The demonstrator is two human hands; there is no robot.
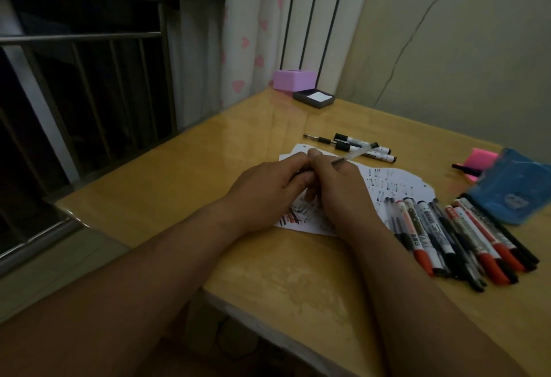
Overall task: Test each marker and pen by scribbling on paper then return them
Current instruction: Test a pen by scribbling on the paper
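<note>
A white sheet of paper [396, 186] covered in black and red scribbles lies on the wooden table [238, 150]. Above it my right hand [337, 189] grips a clear-barrelled pen [356, 153] whose far end points up and right. My left hand [268, 189] meets the right at the pen's near end, its fingers closed there; whether it holds the cap or the tip is hidden. A pile of several red and black markers and pens [456, 236] lies right of the paper. A small group of black markers and a pen [357, 145] lies beyond the paper.
A blue pencil pouch [515, 189] lies at the right, with a pink pad [480, 162] and a black pen behind it. A pink box [293, 79] and a dark tray with white notes [314, 98] stand at the far corner. A metal railing [83, 84] runs along the left.
</note>
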